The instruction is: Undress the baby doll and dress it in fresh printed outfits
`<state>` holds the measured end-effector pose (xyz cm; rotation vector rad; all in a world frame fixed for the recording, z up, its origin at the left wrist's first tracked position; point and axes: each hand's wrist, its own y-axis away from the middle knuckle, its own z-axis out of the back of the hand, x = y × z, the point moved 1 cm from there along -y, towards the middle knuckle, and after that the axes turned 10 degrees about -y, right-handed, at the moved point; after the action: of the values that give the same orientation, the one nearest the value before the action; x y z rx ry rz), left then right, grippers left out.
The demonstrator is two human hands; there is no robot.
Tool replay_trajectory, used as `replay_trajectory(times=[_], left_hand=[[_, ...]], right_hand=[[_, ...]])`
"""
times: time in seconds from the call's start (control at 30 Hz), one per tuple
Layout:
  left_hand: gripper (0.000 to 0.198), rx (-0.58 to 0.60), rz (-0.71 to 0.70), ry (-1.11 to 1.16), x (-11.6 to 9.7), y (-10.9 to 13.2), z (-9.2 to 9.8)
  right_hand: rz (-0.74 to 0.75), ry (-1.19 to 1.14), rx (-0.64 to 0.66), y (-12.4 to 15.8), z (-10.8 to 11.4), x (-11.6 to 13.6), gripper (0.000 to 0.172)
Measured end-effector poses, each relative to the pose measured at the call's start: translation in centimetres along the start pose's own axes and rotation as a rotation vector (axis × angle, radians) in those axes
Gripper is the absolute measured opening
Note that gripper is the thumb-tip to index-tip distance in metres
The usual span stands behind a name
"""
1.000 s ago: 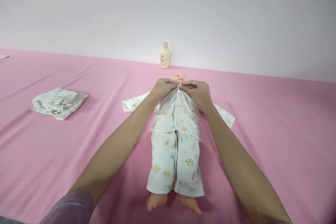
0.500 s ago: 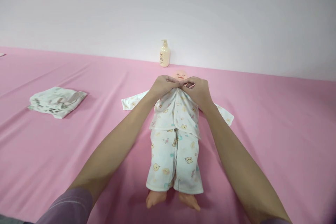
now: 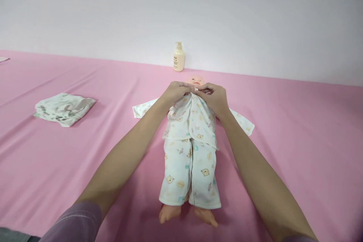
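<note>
A doll (image 3: 196, 79) lies on its back, feet towards me, in a white printed shirt (image 3: 202, 124) and matching trousers (image 3: 176, 170). My left hand (image 3: 178, 91) pinches the shirt's collar just below the doll's chin. Against it, from the other side, my right hand (image 3: 213, 96) pinches the same collar, thumb and fingers pressed together. A small white fastener shows between the fingertips. Both sleeves of the shirt are spread outwards, and the doll's bare feet stick out of the trouser legs.
A pink sheet (image 3: 119, 79) covers the surface. Behind the doll's head a cream pump bottle (image 3: 179, 58) stands near the pale wall. A folded white patterned cloth (image 3: 64, 109) lies to the left. Part of another pale item shows at the far left edge.
The fingertips have shifted slightly at the collar, and a white fastener now shows between them. The whole view has moved a little; the doll, bottle and cloth lie as before.
</note>
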<state>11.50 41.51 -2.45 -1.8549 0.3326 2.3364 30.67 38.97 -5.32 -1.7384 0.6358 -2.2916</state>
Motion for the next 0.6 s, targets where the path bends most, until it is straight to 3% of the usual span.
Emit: replay_trajectory(times=[0.17,0.3,0.6], left_hand=[[0.029,0.027,-0.001,0.022,0.2,-0.2,-0.1],[0.023,-0.048,-0.019,-0.056,0.8,-0.8,-0.3],[0.014,-0.099,-0.021,-0.119,0.7,-0.7,-0.8]], right_hand=[[-0.055,-0.132,0.005,0.1,-0.1,-0.8,0.040],[-0.057,-0.134,-0.010,0.1,-0.2,-1.0,0.037],[-0.075,-0.209,0.012,-0.5,-0.3,-2.4,0.036]])
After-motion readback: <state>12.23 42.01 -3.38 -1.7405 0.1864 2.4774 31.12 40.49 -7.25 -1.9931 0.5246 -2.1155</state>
